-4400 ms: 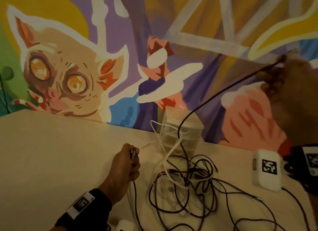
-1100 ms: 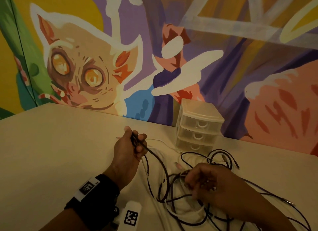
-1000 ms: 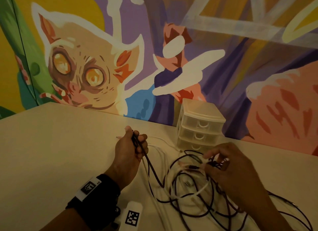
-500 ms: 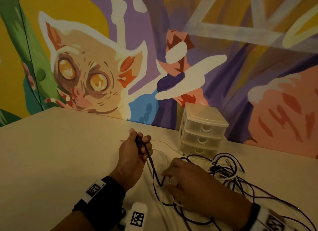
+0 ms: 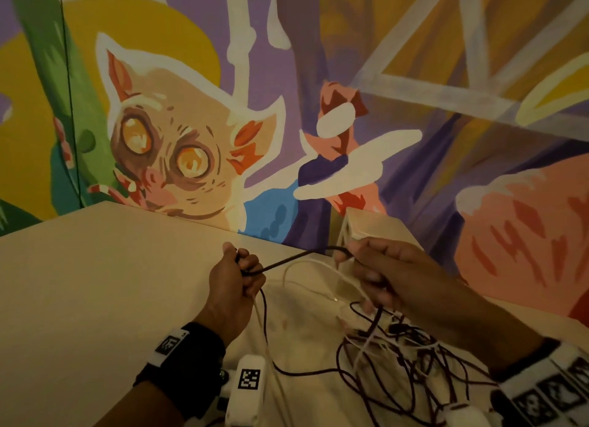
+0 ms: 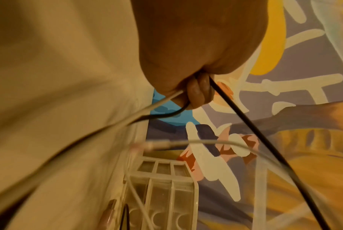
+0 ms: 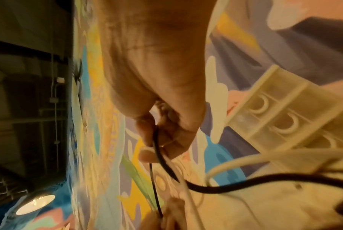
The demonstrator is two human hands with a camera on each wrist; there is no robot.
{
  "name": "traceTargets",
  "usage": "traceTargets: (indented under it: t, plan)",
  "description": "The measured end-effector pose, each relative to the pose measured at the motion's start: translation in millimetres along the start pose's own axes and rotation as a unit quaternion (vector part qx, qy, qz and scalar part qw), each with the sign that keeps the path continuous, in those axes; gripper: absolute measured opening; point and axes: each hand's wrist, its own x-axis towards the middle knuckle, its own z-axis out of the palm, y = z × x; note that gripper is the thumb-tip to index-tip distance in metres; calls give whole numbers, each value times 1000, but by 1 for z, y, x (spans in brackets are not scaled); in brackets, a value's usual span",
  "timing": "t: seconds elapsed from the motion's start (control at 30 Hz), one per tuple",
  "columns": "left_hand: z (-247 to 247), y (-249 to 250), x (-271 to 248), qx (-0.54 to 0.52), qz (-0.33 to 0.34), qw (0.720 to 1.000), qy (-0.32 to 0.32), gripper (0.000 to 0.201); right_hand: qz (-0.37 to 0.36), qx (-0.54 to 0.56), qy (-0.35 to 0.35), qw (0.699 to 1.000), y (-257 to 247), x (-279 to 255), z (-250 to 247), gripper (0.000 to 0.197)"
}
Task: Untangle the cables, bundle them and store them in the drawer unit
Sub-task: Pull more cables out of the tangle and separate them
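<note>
Near edge: a white tagged box sits on the table just beside my left wrist, and a black band with a square marker wraps that wrist.
Tangle: the heap of dark and white cables lies on the table under my right forearm, loops crossing one another, still knotted together.
My left hand: fist curled tight round a black cable; the left wrist view shows my fingers wrapped on it, with a white cable also running out of the same fist.
Black cable: it leaves my left fist, runs stretched above the table to my right hand, then drops from there into the tangle.
My right hand: fingers curled and pinching the black cable; the right wrist view shows it passing between thumb and fingers.
White cable: a thin loop arches over the table between my two hands, and another strand trails from my left fist down past the white box.
Gap between hands: they are near each other, apart, joined only by the taut black length.
Drawer unit: pale plastic, standing at the back of the table against the wall, mostly hidden behind my right hand; in the wrist views its drawers look closed, curved handles showing.
Wall: a painted mural with a wide-eyed animal fills the background.
</note>
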Motion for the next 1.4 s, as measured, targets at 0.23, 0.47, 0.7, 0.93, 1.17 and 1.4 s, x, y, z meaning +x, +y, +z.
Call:
traceTargets:
  t: [0.23, 0.47, 0.7, 0.93, 1.17, 1.4]
  plan:
    - [-4, -3, 4, 17, 15, 1000, 3, 45, -125, -196, 92, 968, -23, -9, -45, 58]
    - [-10, -2, 10, 34, 34, 999, 22, 43, -84, -692, 205, 687, 16, -4, -105, 25]
    - [-7, -9, 7, 72, 46, 996, 22, 43, 87, -239, 121, 960, -1, -11, -102, 61]
    - [-5, -13, 5, 111, 57, 992, 3, 44, -195, 44, 233, 952, -31, -10, -119, 22]
    - [6, -18, -9, 212, 54, 975, -25, 45, -57, -301, 152, 940, 30, -17, -84, 16]
    - [36, -36, -53, 405, 49, 880, -244, 49, -78, -136, 108, 982, 46, -15, -43, 16]
